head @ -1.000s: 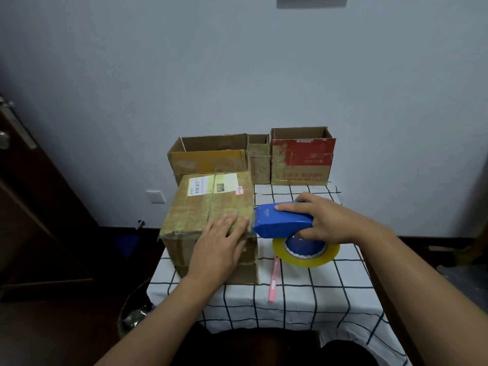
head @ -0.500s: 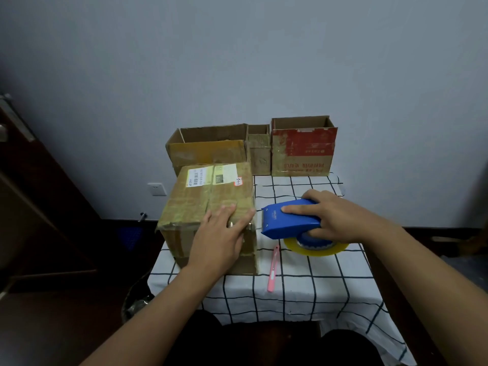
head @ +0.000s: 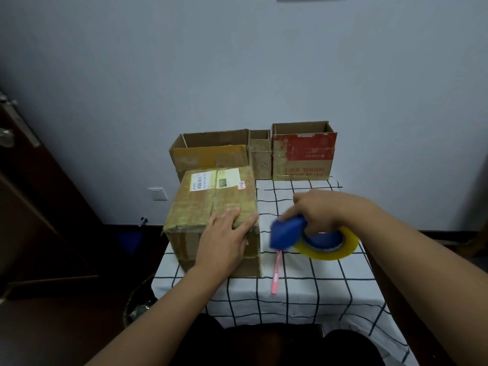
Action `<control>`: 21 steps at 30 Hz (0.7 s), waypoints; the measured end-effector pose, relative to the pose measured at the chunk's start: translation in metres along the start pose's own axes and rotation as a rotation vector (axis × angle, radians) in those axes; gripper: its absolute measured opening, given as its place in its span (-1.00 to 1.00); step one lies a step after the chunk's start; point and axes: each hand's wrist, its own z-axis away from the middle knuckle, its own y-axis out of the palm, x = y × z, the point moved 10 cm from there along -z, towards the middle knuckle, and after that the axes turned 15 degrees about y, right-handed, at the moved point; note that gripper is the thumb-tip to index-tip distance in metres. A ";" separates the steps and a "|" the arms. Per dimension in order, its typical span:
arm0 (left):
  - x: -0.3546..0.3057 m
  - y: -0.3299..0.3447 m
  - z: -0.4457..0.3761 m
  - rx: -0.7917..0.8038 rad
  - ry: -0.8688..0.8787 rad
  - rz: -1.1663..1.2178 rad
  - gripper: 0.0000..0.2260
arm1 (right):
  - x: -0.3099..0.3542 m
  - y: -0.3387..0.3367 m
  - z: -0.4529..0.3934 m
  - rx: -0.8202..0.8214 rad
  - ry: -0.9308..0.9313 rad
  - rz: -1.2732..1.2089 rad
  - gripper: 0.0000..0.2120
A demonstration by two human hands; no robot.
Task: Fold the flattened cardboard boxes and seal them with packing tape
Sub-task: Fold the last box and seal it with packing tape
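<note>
I'm sealing: my left hand [head: 224, 239] lies flat on the box [head: 211, 207]; my right hand [head: 320, 210] grips the tape dispenser [head: 287, 233] just beside it, which I next bring onto the seam.

A plain pale grey-blue wall [head: 237, 75] fills the back, with a white socket [head: 157, 194] low on it. A dark wooden door [head: 39, 207] stands at the left. The table carries a white cloth with black grid lines [head: 303, 299]. The light is dim.
</note>
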 end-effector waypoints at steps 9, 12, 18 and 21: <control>-0.002 0.005 0.002 0.016 0.008 0.009 -0.40 | -0.079 0.074 0.013 -0.235 0.495 -0.394 -0.37; -0.002 0.007 0.002 0.023 0.011 0.013 -0.39 | -0.086 0.080 0.019 -0.318 0.590 -0.589 -0.46; -0.004 0.006 0.003 0.003 0.010 0.032 -0.37 | -0.072 0.086 0.002 -0.281 0.559 -0.661 -0.53; -0.004 0.005 0.003 -0.011 0.011 0.036 -0.36 | -0.060 0.091 -0.008 -0.287 0.515 -0.492 -0.49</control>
